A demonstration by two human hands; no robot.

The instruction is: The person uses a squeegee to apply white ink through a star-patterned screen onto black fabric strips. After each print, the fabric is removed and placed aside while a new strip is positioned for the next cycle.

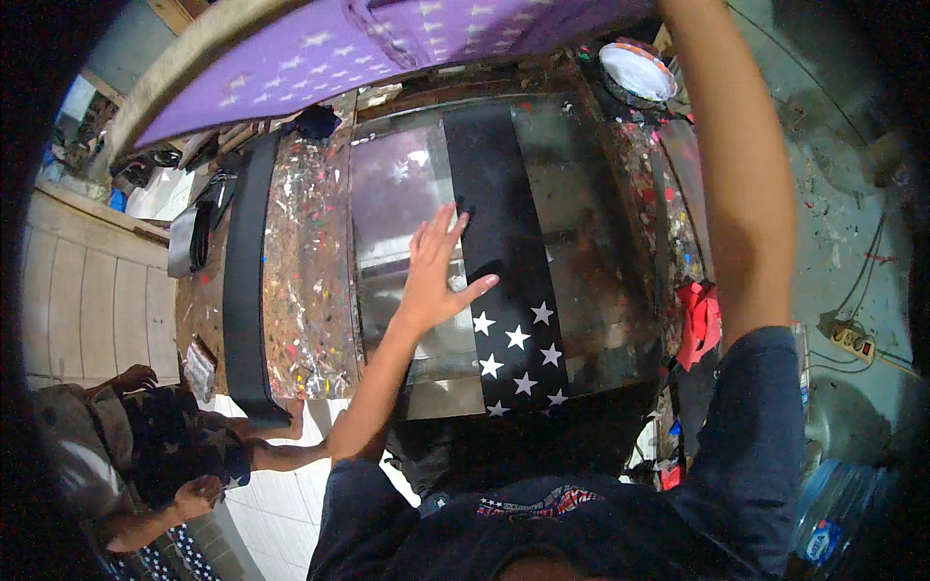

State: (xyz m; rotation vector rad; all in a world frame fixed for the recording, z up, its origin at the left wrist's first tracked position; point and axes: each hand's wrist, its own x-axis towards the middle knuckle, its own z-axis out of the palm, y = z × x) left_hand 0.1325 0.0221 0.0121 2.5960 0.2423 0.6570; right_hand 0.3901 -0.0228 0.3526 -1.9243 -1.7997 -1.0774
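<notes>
A black strip of material (504, 203) runs lengthwise over a glossy glass-like panel (601, 261), with white stars (516, 336) on its near end. My left hand (438, 271) is open over the strip's left edge, fingers and thumb apart; whether it touches is hard to tell. Above the far side, a wooden-framed screen (329, 58) with purple mesh and a pale star pattern is tilted up. My right arm (741, 174) reaches up beside it, and the hand lies beyond the upper edge of the picture.
Another black strip (250, 271) lies on the paint-spattered table (305, 281) at left. A person (126, 436) sits there, hands near star-patterned cloth. At right are a white round tub (637, 72), a red cloth (699, 324), a power strip (852, 341) with cables, and plastic bottles (843, 513).
</notes>
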